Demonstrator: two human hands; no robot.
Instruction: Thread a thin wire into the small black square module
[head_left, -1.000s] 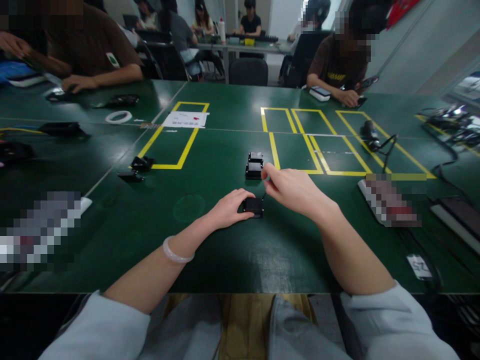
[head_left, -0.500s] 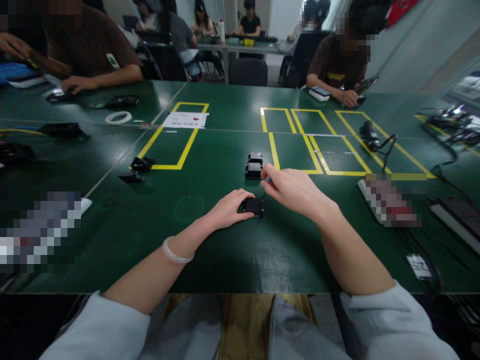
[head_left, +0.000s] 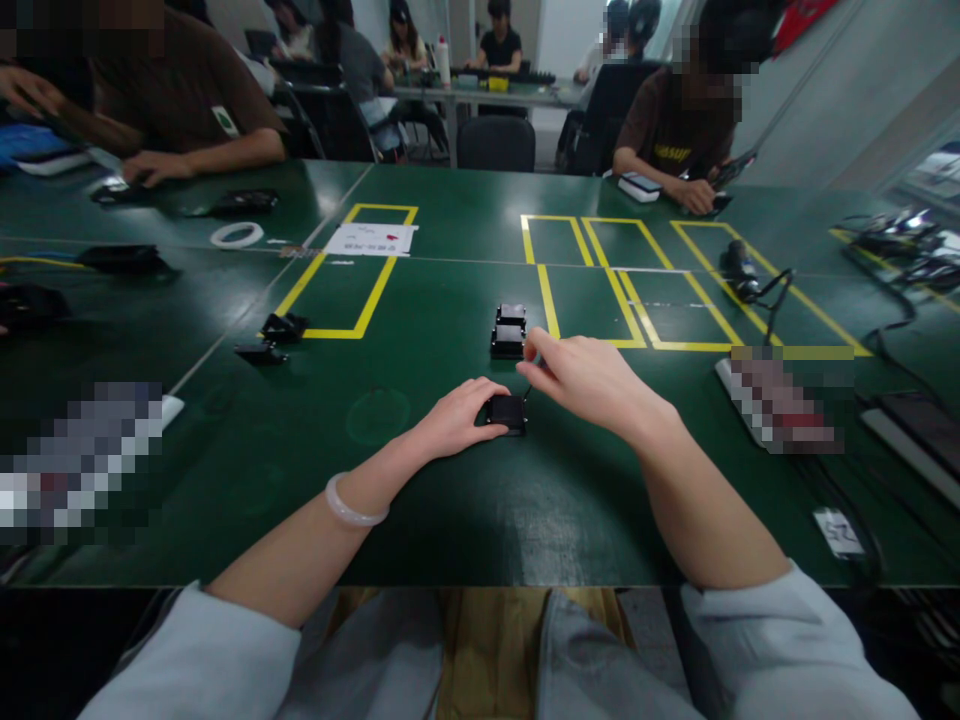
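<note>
One small black block (head_left: pixel 508 411) is flat on the green bench (head_left: pixel 450 530), pretty much straight in front of the person. Its broad dark face points up, and its sides run roughly square with the near edge of the bench. Long axis? Honestly can't tell, it looks close to square from up here, and the left hand (head_left: pixel 463 416) covers part of it. That hand has it from the left, thumb on the near edge and fingers around the far one, spread just as wide as the block. The right hand (head_left: pixel 585 372) is up beyond its far right corner, thumb and index pinched on a thin dark tool (head_left: pixel 529 391) slanting down to that corner; can't tell if the tip touches. Two more black blocks (head_left: pixel 508 341) are lined up just past it.
</note>
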